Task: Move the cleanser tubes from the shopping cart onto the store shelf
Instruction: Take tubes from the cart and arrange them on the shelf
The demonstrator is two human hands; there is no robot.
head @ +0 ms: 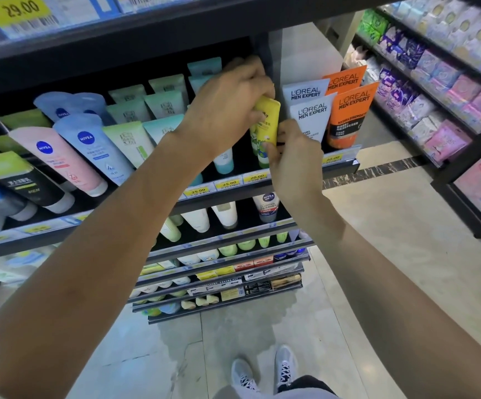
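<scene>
Both forearms up at the shelf (262,184), seating a yellow cleanser tube (268,122).
L hand (227,110) curls over its top, R hand (294,156) fingers pinch its lower edge; it's btwn teal tubes (223,161) & white L'Oreal tubes (311,116). Best to slide it straight down, w/o knocking neighbours. Cart not in view.

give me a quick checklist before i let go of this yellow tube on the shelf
1. Tube held: ok. The left hand grips the top of the yellow tube and the right hand pinches its lower edge.
2. Right row: ok. It stands beside the white L'Oreal tubes, in front of a matching green-and-white tube.
3. Cap seated on the shelf: cannot tell, the right hand hides it.
4. Upright: ok, roughly in line with its neighbours.
5. Neighbours undisturbed: ok, the L'Oreal tubes stand straight.
6. Price tag matches: cannot tell, the hand covers that stretch of rail.
</scene>
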